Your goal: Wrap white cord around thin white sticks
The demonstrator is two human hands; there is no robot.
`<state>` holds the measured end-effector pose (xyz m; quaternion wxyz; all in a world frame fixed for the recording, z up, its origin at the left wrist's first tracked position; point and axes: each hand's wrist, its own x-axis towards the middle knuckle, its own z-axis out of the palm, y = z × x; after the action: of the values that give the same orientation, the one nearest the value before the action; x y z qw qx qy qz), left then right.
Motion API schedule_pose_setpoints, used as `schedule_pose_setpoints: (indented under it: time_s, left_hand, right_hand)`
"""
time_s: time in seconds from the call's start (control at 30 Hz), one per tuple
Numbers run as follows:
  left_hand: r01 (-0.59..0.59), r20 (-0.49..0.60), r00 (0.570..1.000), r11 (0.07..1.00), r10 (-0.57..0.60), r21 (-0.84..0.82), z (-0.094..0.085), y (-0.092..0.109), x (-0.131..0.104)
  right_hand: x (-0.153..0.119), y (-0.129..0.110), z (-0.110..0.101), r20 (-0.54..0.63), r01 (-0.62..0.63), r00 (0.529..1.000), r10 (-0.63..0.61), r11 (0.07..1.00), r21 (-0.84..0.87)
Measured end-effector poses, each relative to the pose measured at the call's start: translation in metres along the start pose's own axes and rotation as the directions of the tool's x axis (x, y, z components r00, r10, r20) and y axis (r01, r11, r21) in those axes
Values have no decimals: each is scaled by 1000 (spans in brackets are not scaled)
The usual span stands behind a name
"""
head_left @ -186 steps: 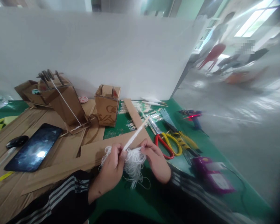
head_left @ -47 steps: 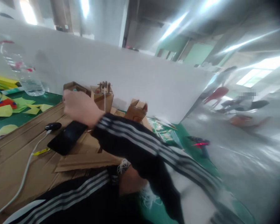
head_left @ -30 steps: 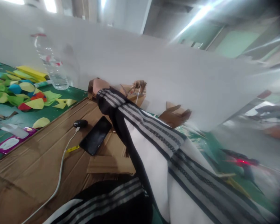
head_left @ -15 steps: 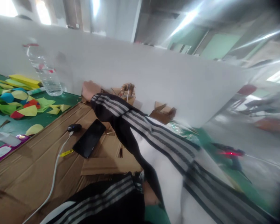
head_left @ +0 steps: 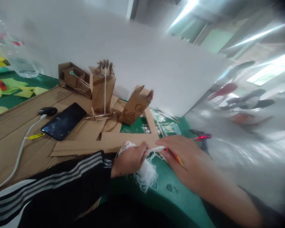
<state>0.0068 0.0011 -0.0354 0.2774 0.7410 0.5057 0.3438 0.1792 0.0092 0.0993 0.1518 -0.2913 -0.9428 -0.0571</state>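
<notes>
Above the green table [head_left: 180, 196], left hand [head_left: 129, 160] and right hand [head_left: 182, 155] pinch a white stick [head_left: 157, 148]; tugging heaped string [head_left: 146, 174] could knot it.

The right hand [head_left: 180, 156] has been withdrawn from the open cardboard box [head_left: 63, 72] at far left and returned to the white-wrapped stick [head_left: 157, 148], near; the tall cardboard box [head_left: 100, 95], previously part-hidden, is exposed

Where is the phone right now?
In the head view, the phone lies on the left side, flat on the cardboard, just right of the small black device with the white cable.
</notes>
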Motion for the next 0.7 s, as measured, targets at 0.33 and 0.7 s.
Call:
schedule_pose_setpoints:
  time_s: [0.33,0.7]
  left_hand:
    - [-14,125,992,984,-8,177,3,5,9]
    - [150,-93,977,924,-194,-351,15,5,8]
  right_hand:
    - [-34,32,87,-41,-99,994,101,994,43]
    - [-48,37,103,-20,-234,968,250,930,283]
